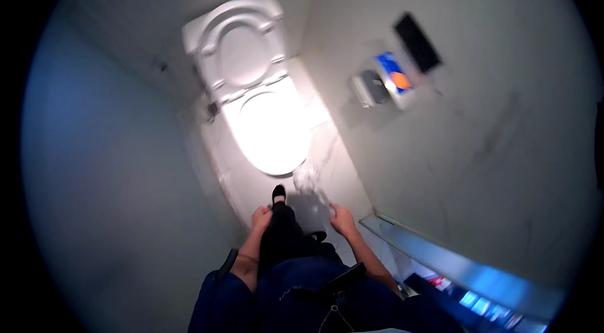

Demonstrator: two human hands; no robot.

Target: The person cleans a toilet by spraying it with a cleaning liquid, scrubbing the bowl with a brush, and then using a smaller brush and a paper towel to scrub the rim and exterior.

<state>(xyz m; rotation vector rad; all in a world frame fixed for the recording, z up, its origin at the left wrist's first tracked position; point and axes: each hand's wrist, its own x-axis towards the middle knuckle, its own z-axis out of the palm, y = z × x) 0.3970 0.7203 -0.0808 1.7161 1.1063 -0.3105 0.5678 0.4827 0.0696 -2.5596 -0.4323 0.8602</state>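
Observation:
Before me stands a white toilet point(225, 116) with its lid and seat raised; bright glare washes out the bowl. My left hand point(262, 218) is curled beside my dark trouser leg, and blur hides whether anything is in it. At the right, my right hand point(343, 219) has bent fingers at the edge of a smooth grey object point(309, 212) between my hands; its kind and any grip on it are unclear. A blurred whitish, partly see-through object point(306, 177) appears just in front of the bowl, above the grey one.
Grey walls point(472, 120) enclose the narrow stall. A holder point(370, 88), a blue, white and orange pack point(396, 75) and a black rectangular object point(417, 42) are at the right wall. A metal-edged threshold point(424, 248) runs at lower right. My shoe point(279, 190) rests on pale floor tiles point(330, 153).

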